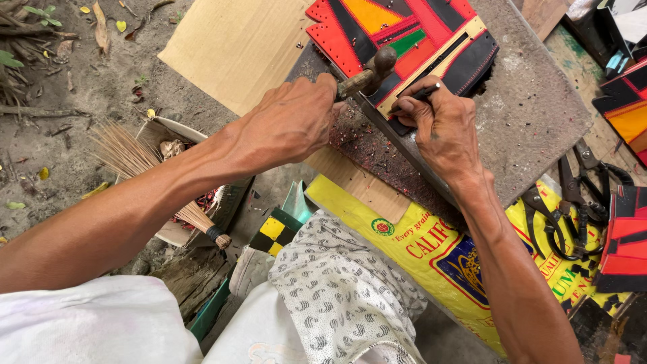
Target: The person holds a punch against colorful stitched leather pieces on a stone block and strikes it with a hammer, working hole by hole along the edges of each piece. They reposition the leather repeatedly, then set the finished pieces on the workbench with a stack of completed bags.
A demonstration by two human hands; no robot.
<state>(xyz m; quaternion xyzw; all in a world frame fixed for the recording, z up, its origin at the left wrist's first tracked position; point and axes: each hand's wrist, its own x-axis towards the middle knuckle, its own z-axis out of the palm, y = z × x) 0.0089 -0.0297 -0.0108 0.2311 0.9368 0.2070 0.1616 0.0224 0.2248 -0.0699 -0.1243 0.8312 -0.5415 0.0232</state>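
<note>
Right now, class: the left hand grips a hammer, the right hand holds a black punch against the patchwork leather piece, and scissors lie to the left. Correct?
Wrong on one point: the head view shows the scissors lying to the right.

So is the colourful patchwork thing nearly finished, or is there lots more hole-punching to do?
Partly done. The patchwork piece is already joined in red, orange, black and green, and its red left edge has a row of punched holes. In hand: the left hand grips a hammer, and the right hand holds a thin black punch on the pale strip. More pieces wait beside the scissors.
</note>
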